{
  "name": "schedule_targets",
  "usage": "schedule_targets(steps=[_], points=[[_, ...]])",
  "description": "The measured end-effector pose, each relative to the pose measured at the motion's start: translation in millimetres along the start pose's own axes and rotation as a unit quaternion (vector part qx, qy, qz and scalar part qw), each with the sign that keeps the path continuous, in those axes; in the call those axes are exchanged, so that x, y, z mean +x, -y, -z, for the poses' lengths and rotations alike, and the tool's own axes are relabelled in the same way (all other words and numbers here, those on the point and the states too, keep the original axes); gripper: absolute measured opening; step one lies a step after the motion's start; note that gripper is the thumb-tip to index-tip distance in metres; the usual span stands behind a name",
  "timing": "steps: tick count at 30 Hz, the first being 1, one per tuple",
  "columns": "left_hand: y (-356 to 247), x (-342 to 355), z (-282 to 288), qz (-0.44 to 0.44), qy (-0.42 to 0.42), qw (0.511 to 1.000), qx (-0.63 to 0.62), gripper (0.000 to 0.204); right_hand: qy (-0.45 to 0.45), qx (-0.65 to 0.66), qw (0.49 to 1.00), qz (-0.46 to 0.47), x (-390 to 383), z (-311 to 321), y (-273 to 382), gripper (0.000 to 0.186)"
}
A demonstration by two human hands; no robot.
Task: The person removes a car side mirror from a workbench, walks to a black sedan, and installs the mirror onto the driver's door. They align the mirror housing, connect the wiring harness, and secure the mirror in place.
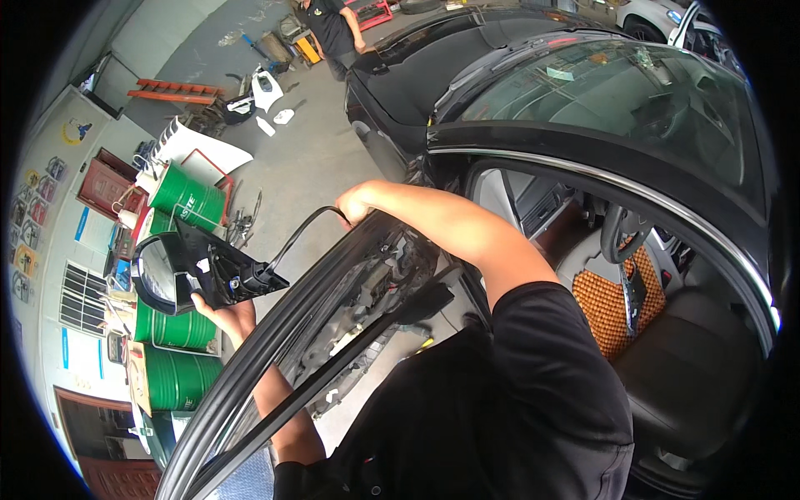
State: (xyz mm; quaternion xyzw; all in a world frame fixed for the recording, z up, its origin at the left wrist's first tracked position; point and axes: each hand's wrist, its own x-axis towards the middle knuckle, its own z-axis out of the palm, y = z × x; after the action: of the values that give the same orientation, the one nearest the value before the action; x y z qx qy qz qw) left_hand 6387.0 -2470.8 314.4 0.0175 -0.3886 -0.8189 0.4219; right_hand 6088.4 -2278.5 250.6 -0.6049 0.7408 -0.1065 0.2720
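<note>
Steadying the mirror point(196, 279) outside the door point(283, 308) by gripping its lower edge in the left hand point(223, 317), leaving the cable point(292, 241) unstrained toward the curled right hand point(357, 205), with exact pinch hidden.

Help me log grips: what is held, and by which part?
Left hand: the black car side mirror, by its lower edge. Right hand: apparently the mirror's cable, at its far visible end.

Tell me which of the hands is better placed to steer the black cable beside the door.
Right, most likely: the right hand holds the black cable beside the door, while the left hand is occupied supporting the side mirror at its lower edge.
</note>
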Motion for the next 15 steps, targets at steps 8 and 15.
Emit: schedule_targets(steps=[8, 15], points=[[3.6, -2.1, -14.5, -0.005, -0.012, 1.000, -0.023, 0.071, 0.011, 0.010, 0.998, -0.057, -22.4, 10.2, -0.4, 0.039], [14.7, 0.0, -5.8, 0.009, -0.040, 0.999, -0.025, 0.073, 0.039, 0.065, 0.992, -0.098, -14.0, 6.4, -10.5, 0.033]])
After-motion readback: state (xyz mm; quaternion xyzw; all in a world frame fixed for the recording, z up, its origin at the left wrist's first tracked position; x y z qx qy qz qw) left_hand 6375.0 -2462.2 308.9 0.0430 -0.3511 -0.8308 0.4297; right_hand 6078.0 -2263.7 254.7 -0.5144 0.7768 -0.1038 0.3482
